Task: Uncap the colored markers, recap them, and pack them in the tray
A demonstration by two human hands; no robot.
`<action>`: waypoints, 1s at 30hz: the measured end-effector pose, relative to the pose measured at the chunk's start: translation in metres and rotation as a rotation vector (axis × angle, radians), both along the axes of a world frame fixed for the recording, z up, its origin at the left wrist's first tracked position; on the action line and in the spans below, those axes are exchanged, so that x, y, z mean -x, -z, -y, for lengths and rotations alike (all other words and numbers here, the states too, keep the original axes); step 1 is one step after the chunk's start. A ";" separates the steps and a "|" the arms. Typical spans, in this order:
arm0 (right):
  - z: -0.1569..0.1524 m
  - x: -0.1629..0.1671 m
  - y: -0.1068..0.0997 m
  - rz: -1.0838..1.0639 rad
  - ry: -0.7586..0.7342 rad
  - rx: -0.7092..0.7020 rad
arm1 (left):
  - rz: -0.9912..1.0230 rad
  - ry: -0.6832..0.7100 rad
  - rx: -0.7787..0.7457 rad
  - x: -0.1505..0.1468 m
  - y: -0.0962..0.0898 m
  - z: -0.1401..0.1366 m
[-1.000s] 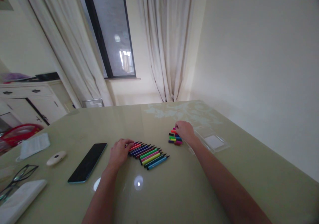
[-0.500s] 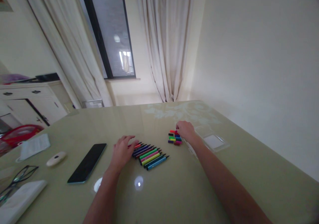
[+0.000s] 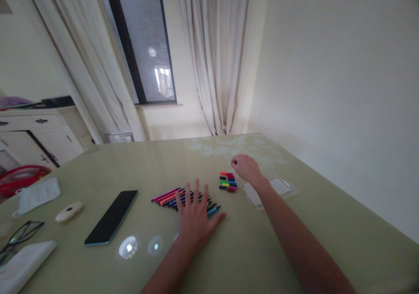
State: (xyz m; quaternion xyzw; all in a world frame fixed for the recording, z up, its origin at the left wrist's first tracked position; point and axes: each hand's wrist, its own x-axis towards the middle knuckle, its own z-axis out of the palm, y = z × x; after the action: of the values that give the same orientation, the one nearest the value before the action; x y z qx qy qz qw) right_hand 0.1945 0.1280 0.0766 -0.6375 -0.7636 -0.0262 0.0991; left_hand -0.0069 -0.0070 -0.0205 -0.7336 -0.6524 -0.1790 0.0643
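My left hand [image 3: 194, 217] lies with fingers spread over a slanted row of uncapped felt-tip pens [image 3: 168, 194], covering many of them. Pink and orange pens show left of the fingers, and a blue pen [image 3: 213, 211] shows by the thumb. A small cluster of coloured pen caps [image 3: 228, 182] lies to the right of the row. Just beyond the caps, my right hand [image 3: 245, 166] is closed with curled fingers; whatever it may hold is hidden. Under the right wrist and forearm is a clear plastic case [image 3: 290, 189], partly covered.
To the left on the glossy table [image 3: 108, 272] lie a black phone [image 3: 111, 217], a white oval object [image 3: 69, 211], glasses [image 3: 24, 233], a white box-like object [image 3: 28, 263] and a face mask [image 3: 39, 194]. A wall [image 3: 343, 111] borders the table's right side.
My left hand has moved right, from the row's left end to over its middle, and spread its fingers. My right hand has shifted slightly away from the caps, uncovering them.
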 end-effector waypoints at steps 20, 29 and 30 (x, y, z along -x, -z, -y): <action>0.039 -0.110 0.065 -0.080 0.189 0.043 | -0.008 0.016 0.142 0.021 -0.005 -0.041; 0.035 -0.106 0.068 -0.192 0.278 0.029 | -0.005 0.056 0.044 0.022 -0.008 -0.042; 0.034 -0.104 0.069 -0.206 0.271 0.021 | -0.006 0.070 0.014 0.022 -0.008 -0.040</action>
State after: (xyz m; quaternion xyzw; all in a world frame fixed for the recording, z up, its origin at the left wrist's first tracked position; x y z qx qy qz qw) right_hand 0.2989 0.0940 0.0074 -0.7350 -0.6567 0.0338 0.1656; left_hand -0.0292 0.0331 -0.0124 -0.7569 -0.6275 -0.1743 0.0549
